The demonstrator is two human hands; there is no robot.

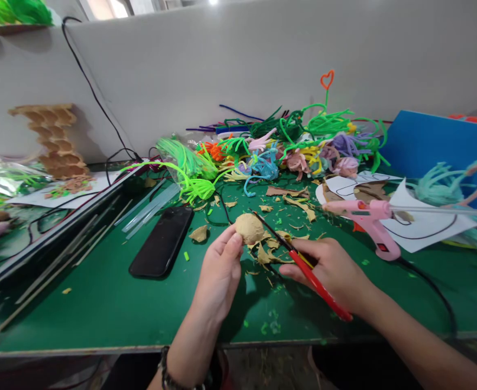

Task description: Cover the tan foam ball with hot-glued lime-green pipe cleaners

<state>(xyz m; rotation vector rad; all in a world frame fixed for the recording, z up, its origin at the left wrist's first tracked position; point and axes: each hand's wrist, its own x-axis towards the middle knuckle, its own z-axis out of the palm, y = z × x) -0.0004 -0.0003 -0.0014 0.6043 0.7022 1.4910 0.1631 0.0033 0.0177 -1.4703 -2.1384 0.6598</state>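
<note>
"Where was the rounded tan piece (pixel 249 228)?"

"Up above the green table (pixel 108 309), near the middle, pinched between the thumb and fingers of the left hand (pixel 221 269)."

"And the right hand (pixel 333 271)?"

"Its fingers were curled around the handles of the red scissors (pixel 312 277). A blade pointed at the piece's right side; I couldn't tell whether it touched."

"What lay around them?"

"Torn tan scraps (pixel 264 254) just beyond and below the piece. A black phone (pixel 162 242) lay to the left, a pink glue gun (pixel 379 211) to the right."

"Farther back?"

"Bundles of colorful fuzzy stems (pixel 265 162), heaped along the pale wall (pixel 238 59)."
</note>
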